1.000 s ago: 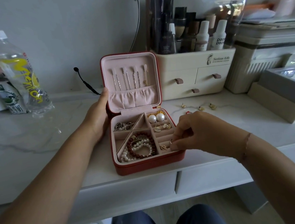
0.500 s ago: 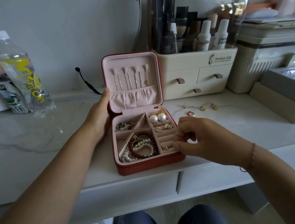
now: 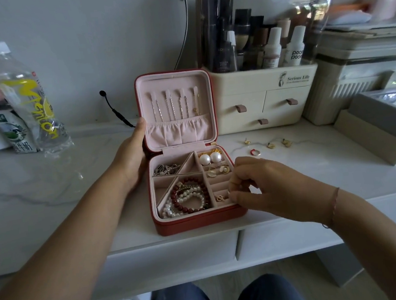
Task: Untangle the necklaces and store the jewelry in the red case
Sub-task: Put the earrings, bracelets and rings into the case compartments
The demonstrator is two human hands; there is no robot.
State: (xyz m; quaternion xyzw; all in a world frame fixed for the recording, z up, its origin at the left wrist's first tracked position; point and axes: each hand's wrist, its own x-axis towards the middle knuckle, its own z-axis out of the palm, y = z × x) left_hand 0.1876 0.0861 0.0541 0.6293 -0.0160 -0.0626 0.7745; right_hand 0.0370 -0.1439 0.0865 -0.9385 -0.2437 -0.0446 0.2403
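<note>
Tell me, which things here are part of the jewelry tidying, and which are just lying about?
Part of the job: red case; left hand holding it; right hand; bead bracelets; pearl earrings; loose earrings; red ring.
Just lying about: water bottle; milk carton; drawer box; lotion bottles; grey box.

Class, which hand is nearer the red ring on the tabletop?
Right. The right hand is just in front of the red ring; the left hand holds the red case, farther left.

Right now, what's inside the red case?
Two pearl earrings, gold earrings, silver jewelry, and red and white bead bracelets lie in its pockets; necklaces hang in the lid. The right hand's grip covers the front right corner, hiding what's there.
</note>
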